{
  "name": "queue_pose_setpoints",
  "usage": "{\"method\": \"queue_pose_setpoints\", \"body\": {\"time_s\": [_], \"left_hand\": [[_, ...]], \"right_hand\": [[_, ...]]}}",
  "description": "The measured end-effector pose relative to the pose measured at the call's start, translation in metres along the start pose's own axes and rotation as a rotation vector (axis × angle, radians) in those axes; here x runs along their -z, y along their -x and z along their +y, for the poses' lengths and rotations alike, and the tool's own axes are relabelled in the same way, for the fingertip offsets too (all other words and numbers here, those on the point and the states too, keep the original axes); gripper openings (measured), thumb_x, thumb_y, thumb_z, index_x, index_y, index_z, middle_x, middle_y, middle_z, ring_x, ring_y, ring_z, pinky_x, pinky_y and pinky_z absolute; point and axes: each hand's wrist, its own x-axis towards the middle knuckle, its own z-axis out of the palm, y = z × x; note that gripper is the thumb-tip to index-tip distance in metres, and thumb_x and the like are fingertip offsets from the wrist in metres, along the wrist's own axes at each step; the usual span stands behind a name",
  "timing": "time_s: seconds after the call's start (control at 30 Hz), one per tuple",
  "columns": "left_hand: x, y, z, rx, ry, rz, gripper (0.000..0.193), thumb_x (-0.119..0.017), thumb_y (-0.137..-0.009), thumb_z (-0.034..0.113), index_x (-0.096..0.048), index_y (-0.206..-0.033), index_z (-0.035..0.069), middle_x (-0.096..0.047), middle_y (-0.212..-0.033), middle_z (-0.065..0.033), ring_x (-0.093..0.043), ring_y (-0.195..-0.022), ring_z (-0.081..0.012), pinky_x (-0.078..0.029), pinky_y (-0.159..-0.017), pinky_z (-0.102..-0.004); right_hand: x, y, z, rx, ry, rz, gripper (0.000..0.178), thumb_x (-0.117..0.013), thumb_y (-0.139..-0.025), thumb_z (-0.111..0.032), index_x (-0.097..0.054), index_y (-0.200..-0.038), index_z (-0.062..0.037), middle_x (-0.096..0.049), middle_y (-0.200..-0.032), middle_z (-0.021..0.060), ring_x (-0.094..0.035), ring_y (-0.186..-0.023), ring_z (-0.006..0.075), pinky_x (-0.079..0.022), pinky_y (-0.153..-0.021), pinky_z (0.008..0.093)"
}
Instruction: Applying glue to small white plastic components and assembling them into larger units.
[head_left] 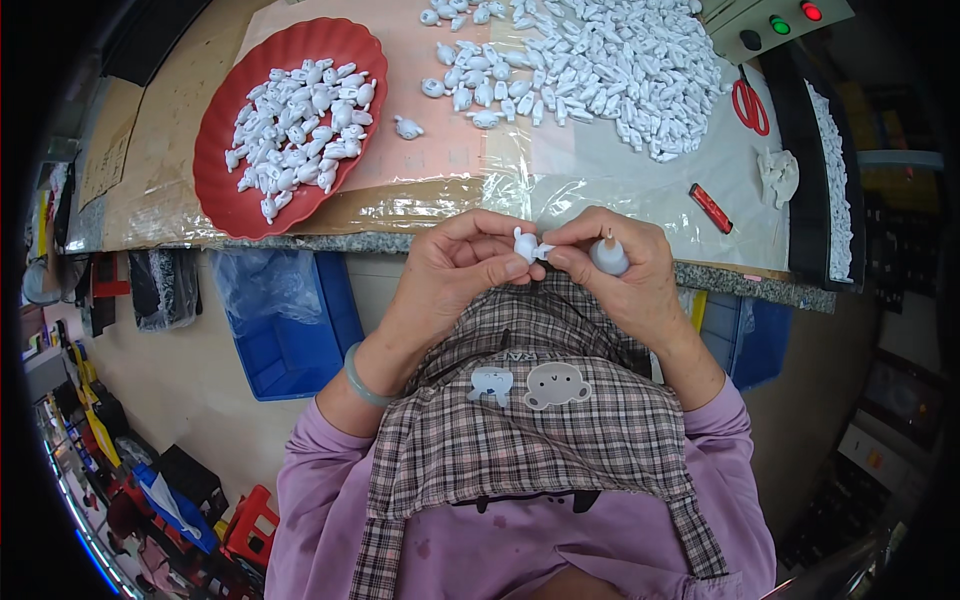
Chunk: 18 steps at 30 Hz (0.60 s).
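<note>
White figure (525,244) is pinched in the left hand (438,275) at the near edge of the counter (350,243), right hand (640,272) gripping a small piece (543,251) against it plus a tucked bottle (608,258), so probably mid-joining, and the next push wants steady alignment.

Red-handled scissors (750,105) near crumpled white wad (778,178), slim red object (710,207); control box (795,23) with green lamp (779,25), red lamp (811,11) glowing; plastic bag (262,287) in blue bin (290,368).

I am wearing a checked apron (560,450) whose dark lettering (521,355) is showing partly in a fold. Cardboard (112,150) is bearing small, unreadable print.
</note>
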Motion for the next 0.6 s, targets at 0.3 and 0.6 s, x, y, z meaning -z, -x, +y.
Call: {"method": "queue_pose_setpoints", "body": {"time_s": [0.3, 0.6], "left_hand": [[-0.004, -0.001, -0.002, -0.158, -0.142, -0.043, 0.026, -0.063, -0.081, -0.01, -0.06, -0.107, -0.008, -0.059, -0.096, -0.0103, -0.066, -0.09, -0.0209, -0.056, -0.082, -0.0283], [-0.005, 0.002, -0.006, -0.224, -0.239, -0.037, 0.026, -0.064, -0.079, -0.011, -0.062, -0.105, -0.007, -0.059, -0.096, -0.0107, -0.066, -0.09, -0.0208, -0.057, -0.081, -0.0276]], "right_hand": [[-0.007, 0.007, 0.008, 0.167, 0.012, 0.063, 0.011, -0.071, -0.075, 0.003, -0.065, -0.084, 0.0007, -0.066, -0.076, 0.0094, -0.062, -0.066, 0.0155, -0.046, -0.058, 0.0253], [-0.013, 0.013, 0.017, 0.228, 0.023, 0.089, 0.011, -0.072, -0.076, 0.0, -0.064, -0.084, 0.0003, -0.066, -0.076, 0.0105, -0.063, -0.066, 0.0175, -0.047, -0.058, 0.0262]]}}
